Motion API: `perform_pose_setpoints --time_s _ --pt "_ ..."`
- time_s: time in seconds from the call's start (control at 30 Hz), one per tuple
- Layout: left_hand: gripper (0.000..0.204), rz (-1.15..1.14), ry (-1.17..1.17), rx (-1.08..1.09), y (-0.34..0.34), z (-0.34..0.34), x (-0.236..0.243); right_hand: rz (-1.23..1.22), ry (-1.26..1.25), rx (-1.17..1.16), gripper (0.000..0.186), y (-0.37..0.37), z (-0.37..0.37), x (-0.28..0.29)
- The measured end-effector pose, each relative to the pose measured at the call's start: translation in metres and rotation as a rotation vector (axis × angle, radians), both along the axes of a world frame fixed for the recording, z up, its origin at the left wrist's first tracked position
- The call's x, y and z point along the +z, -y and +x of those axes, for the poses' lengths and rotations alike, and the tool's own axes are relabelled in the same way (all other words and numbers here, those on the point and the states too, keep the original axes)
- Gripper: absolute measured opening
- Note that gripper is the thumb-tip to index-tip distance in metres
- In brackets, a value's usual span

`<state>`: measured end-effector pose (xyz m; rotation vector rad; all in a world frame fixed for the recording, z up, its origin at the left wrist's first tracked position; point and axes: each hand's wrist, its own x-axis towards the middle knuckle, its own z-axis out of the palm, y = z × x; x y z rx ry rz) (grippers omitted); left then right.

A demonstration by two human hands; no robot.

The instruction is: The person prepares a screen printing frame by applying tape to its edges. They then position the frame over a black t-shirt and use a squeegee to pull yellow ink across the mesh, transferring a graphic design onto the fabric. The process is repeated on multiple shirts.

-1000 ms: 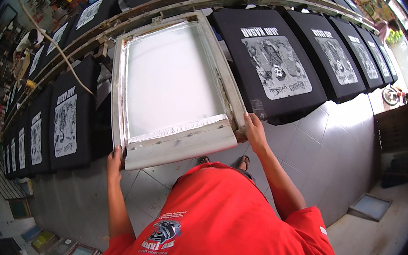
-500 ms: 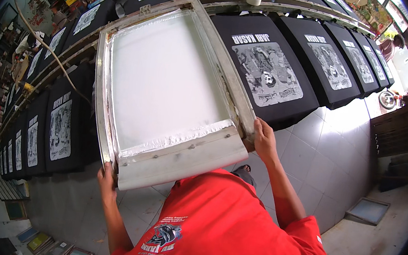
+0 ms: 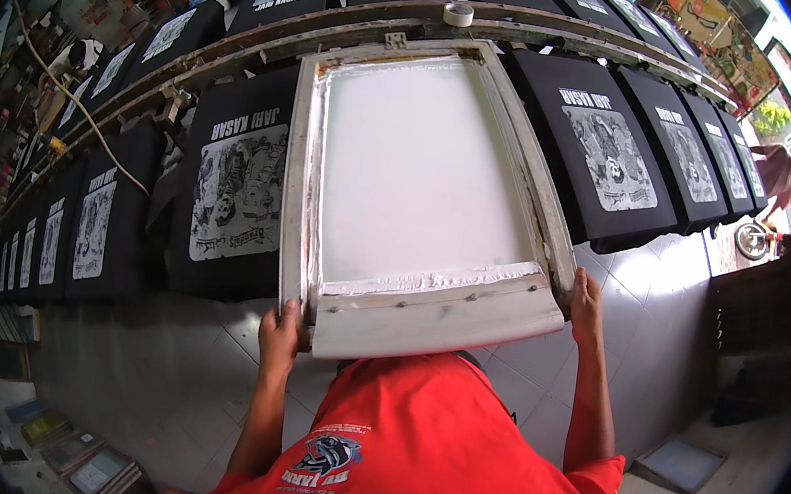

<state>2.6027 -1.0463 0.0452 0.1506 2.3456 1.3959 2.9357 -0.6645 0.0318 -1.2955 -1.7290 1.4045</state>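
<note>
- the screen printing frame, a pale wooden rectangle with white mesh, sits in the middle of the view over the long table, between two black t-shirts.
- a wide pale squeegee lies across the frame's near end, at 6 o'clock of the mesh, with a ridge of white ink along its far side.
- the left hand grips the frame's near corner at 7 o'clock, its fingers clenched around the wood.
- the right hand clasps the near corner at 5 o'clock, fingers wrapped over the edge.
- to do this well, i judge both corners should stay level, the frame squared to the rail at 12 o'clock, and the squeegee kept from sliding off.
- at 9 o'clock of the frame lies a printed shirt, black with a white picture and white block lettering above it.
- at 3 o'clock another printed black shirt carries the same kind of grey-white picture under a line of white lettering.
- more such shirts run along the table toward 10 and 2 o'clock.
- a roll of tape rests on the rail at 12 o'clock.
- the person's red shirt fills 6 o'clock, with a small blue and white round emblem.
- pale floor tiles show at 4 o'clock.
</note>
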Motion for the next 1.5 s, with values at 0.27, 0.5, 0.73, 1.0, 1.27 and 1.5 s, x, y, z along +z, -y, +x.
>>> perform_pose_setpoints --time_s 0.27,0.5,0.73,1.0,1.27,1.5 --pt "0.049 0.089 -0.036 0.041 -0.059 0.02 -0.042 -0.025 -0.03 0.036 0.044 -0.071 0.004 -0.008" --pt "0.047 0.013 -0.051 0.02 -0.098 0.013 -0.036 -0.036 0.02 0.076 0.047 -0.113 -0.001 -0.015" --pt "0.044 0.003 -0.073 0.007 -0.12 0.014 -0.024 -0.052 -0.061 0.03 0.046 -0.127 -0.012 -0.019" --pt "0.042 0.064 0.011 0.057 -0.117 -0.001 -0.045 -0.067 -0.013 0.059 0.047 -0.124 -0.009 -0.039" --pt "0.042 0.056 -0.046 0.019 -0.12 0.003 -0.062 -0.082 -0.044 0.013 0.048 -0.123 -0.01 -0.059" --pt "0.047 -0.207 -0.294 -0.01 -0.123 0.005 -0.102 0.013 -0.002 -0.013 0.05 -0.124 -0.015 -0.1"
